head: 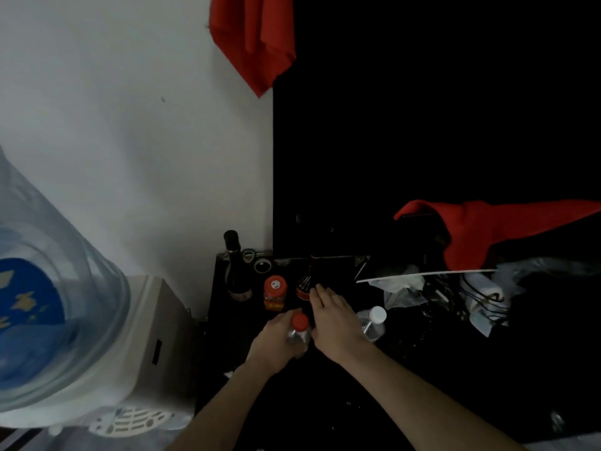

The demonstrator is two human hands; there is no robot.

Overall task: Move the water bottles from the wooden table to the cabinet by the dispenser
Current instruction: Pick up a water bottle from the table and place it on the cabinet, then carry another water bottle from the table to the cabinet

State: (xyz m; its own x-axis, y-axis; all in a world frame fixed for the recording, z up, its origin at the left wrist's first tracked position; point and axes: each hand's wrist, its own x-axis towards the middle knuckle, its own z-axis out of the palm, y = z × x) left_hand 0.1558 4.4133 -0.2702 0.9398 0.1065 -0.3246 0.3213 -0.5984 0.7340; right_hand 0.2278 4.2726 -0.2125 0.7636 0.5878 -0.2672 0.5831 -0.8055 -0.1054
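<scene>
A small clear plastic water bottle with a red cap (pixel 298 333) stands on the dark cabinet top (pixel 422 353), and the left hand (pixel 276 340) is wrapped around its side. The right hand (pixel 335 317) lies just beside it with flat, spread fingers and holds nothing, and right behind that hand stands a second clear water bottle with a white cap (pixel 374 322). Close behind are an orange jar with a red lid (pixel 275 292), a tall dark glass bottle (pixel 235 265), a round red tin (pixel 304 292) and rolls of tape (pixel 262 265), with messy bags and cords (pixel 455 297) on the right and the big blue water jug on its white dispenser (pixel 48 304) on the left.
</scene>
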